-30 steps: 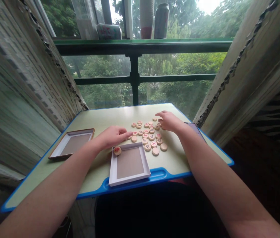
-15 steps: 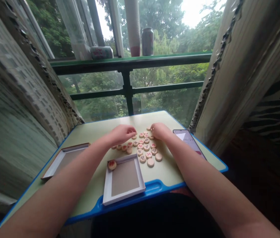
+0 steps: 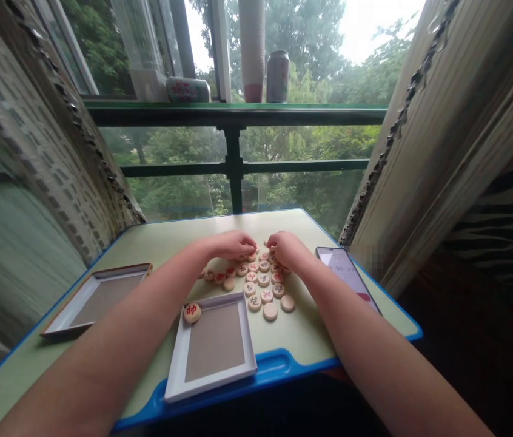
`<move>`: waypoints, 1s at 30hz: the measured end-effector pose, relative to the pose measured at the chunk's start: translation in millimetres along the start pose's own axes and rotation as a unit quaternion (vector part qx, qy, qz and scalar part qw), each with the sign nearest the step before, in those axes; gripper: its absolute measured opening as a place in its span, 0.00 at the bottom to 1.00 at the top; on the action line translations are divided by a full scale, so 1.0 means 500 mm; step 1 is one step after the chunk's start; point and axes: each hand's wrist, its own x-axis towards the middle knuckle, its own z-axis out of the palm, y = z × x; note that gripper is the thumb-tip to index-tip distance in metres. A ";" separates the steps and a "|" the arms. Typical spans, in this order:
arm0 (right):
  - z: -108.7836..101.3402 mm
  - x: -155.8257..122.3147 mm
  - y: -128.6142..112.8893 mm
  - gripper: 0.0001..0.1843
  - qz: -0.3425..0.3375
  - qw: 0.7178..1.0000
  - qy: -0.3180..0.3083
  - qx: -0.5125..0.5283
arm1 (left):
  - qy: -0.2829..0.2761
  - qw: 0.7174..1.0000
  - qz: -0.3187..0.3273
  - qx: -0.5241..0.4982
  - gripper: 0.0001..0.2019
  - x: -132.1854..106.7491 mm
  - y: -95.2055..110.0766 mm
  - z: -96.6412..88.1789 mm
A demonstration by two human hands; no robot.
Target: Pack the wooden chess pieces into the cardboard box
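Round wooden Chinese chess pieces (image 3: 263, 280) lie in a loose group on the table, some with red characters, some with dark ones, a few blank side up. At the far end of the group, my left hand (image 3: 237, 244) is closed, thumb and fingers pinched on a piece that is mostly hidden. Just across from it, my right hand (image 3: 286, 247) pinches another piece (image 3: 266, 244), of which only a pale edge shows. A shallow open box (image 3: 250, 340) sits nearest me, with one large red-marked piece (image 3: 191, 312) at its far left corner.
Another shallow box half (image 3: 63, 312) lies at the left beyond my forearm. A phone (image 3: 345, 276) with a timer rests at the right edge of the blue-rimmed table (image 3: 324, 364). Cans (image 3: 278, 76) and stacked paper cups (image 3: 253, 54) stand on the window ledge. Curtains hang both sides.
My two hands have come closer together over the far pieces. The right hand's fingertips have shifted left with a piece. The camera view has moved slightly.
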 end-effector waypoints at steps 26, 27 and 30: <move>0.010 0.011 -0.015 0.17 -0.020 0.997 0.040 0.057 | 0.028 0.997 0.031 0.057 0.21 0.008 -0.006 -0.014; 0.006 0.008 -0.018 0.18 -0.027 0.998 0.029 0.044 | 0.020 0.997 0.030 0.065 0.21 0.005 -0.006 -0.018; -0.005 0.001 -0.028 0.21 -0.033 0.999 -0.023 0.002 | 0.004 0.996 0.019 0.083 0.20 0.001 -0.011 -0.027</move>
